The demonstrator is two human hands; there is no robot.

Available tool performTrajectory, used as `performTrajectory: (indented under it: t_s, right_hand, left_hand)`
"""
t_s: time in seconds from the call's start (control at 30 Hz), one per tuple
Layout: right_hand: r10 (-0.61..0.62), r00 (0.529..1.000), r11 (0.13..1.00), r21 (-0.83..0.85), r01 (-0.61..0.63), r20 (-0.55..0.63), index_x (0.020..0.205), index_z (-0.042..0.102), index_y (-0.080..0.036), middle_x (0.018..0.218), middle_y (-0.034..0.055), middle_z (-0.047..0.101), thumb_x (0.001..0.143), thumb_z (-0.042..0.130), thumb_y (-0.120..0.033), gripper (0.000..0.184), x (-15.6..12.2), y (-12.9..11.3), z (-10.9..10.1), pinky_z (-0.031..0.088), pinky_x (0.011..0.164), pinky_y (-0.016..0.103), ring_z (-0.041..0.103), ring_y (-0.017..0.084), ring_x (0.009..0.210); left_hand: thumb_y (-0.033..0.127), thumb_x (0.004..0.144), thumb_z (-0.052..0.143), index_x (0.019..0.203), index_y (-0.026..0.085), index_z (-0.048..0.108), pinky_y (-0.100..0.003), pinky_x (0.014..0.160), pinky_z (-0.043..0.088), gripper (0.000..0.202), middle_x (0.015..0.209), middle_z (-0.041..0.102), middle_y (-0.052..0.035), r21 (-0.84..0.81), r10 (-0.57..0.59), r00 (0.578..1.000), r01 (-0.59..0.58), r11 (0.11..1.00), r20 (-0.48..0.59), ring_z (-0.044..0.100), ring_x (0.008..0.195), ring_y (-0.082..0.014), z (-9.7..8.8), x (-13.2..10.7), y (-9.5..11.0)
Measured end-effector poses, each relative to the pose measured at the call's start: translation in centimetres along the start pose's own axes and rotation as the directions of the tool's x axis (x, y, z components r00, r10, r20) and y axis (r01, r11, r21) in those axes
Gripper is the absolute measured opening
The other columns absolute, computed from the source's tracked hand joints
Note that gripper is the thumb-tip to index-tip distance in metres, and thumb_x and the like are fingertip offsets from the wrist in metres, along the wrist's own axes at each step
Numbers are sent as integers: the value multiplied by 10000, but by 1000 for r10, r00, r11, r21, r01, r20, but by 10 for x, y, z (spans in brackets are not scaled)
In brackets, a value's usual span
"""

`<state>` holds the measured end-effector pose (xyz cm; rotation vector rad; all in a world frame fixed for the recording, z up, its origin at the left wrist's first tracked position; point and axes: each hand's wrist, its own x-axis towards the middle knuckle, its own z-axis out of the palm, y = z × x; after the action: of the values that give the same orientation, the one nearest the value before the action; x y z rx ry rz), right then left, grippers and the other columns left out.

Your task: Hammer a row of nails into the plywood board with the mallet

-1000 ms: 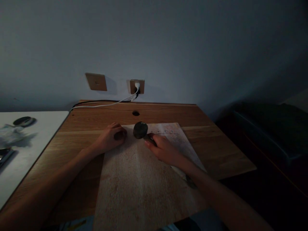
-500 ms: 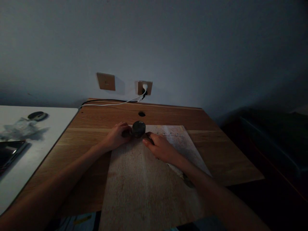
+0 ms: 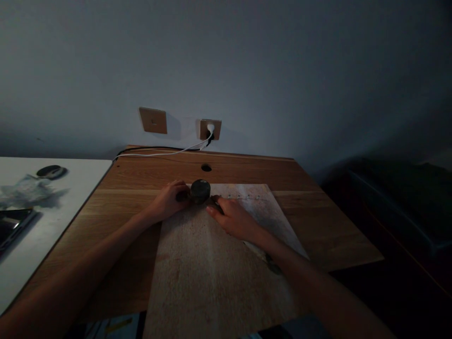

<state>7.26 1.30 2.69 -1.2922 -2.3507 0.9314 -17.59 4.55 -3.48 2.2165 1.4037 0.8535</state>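
Note:
On the far part of a pale wooden board (image 3: 208, 263) stands a dark, short, round block (image 3: 200, 190) with a flat top. My left hand (image 3: 169, 200) is at its left side, fingers curled around a dark rounded piece (image 3: 182, 195) that touches or adjoins the block; I cannot tell which. To the right of the block, my right hand (image 3: 235, 217) is closed with thumb and forefinger on a small dark piece (image 3: 215, 205) pointing at the block. Its kind is too dim to make out. A thin, pale-edged object (image 3: 261, 254) lies partly hidden beneath my right forearm.
The board rests on a wooden desk (image 3: 300, 212) with a cable hole (image 3: 206, 167). White and black cables run to a wall socket (image 3: 211, 129). A white table (image 3: 84, 176) at left bears crumpled plastic (image 3: 26, 190), a dark round item (image 3: 51, 172) and a black device (image 3: 14, 226).
The whole view has shifted slightly, so things sit a little further left. Both hands keep their places around the dark block, with hardly any visible movement.

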Motion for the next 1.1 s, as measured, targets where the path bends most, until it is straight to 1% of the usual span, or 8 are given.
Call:
performTrajectory:
  t_s: [0.3, 0.43, 0.53, 0.6, 0.67, 0.77, 0.9, 1.1]
  right_hand:
    - [-2, 1000, 1000, -11, 2, -13, 991, 607, -188, 833, 60, 664, 1016, 494, -337, 188, 1, -2, 1, 381, 713, 315, 624, 198, 797]
    - [-8, 1000, 1000, 10, 8, -26, 938, 591, -191, 772, 34, 634, 1008, 511, -327, 172, 2, 0, 1, 388, 682, 298, 609, 171, 728]
    - [69, 998, 984, 163, -70, 13, 936, 574, -192, 690, -9, 595, 998, 525, -335, 164, -3, 0, 3, 391, 583, 264, 562, 121, 565]
    - [161, 986, 901, 401, -168, 50, 982, 565, -194, 652, -37, 576, 983, 546, -402, 209, -12, -1, 3, 364, 485, 241, 507, 99, 460]
    - [243, 969, 729, 653, -207, 36, 1031, 566, -196, 675, -40, 597, 940, 595, -499, 318, -25, -2, -1, 345, 431, 228, 500, 94, 439]
    - [391, 913, 482, 871, -95, -117, 1078, 603, -200, 730, -28, 629, 857, 688, -570, 439, -52, 2, -11, 379, 443, 225, 551, 105, 506]
    - [595, 768, 336, 941, 28, -236, 1030, 651, -207, 775, -4, 676, 815, 780, -517, 398, -89, 25, -18, 500, 563, 258, 628, 141, 632]
    - [676, 718, 210, 977, 29, -166, 891, 710, -192, 908, 44, 754, 691, 922, -464, 398, -117, 55, -6, 592, 808, 342, 733, 206, 846]
  left_hand:
    - [295, 821, 669, 892, 193, 756, -369, 836, 515, 151, 948, 674, -69, -1, 31, 1000, -31, 1000, -4, 654, 901, -238, -1, 0, 1]
    - [281, 812, 666, 881, 197, 750, -356, 827, 517, 137, 934, 672, -59, 8, 32, 999, -32, 999, -2, 656, 878, -223, -2, 0, 1]
    - [309, 824, 658, 887, 196, 757, -346, 804, 515, 163, 910, 665, -54, 16, 29, 1000, -29, 999, 3, 652, 847, -214, -3, 0, 2]
    - [343, 841, 654, 906, 198, 766, -350, 809, 521, 194, 916, 666, -57, 16, 27, 1000, -27, 999, 4, 655, 851, -217, -4, -1, 3]
    - [357, 843, 660, 908, 202, 766, -356, 815, 528, 199, 918, 665, -59, 16, 22, 1000, -22, 1000, 4, 654, 851, -217, -4, -1, 4]
    - [348, 841, 662, 900, 205, 757, -358, 820, 539, 182, 919, 665, -59, 5, 20, 1000, -20, 1000, 11, 649, 848, -212, -5, -1, 3]
    - [379, 850, 659, 888, 206, 735, -358, 820, 540, 193, 908, 660, -56, -16, 43, 999, -43, 999, -5, 641, 847, -205, -3, -2, 0]
    - [499, 847, 676, 1067, 207, 710, -367, 825, 530, 367, 932, 648, -47, -32, 39, 999, -40, 999, -31, 631, 873, -214, -6, -4, 1]
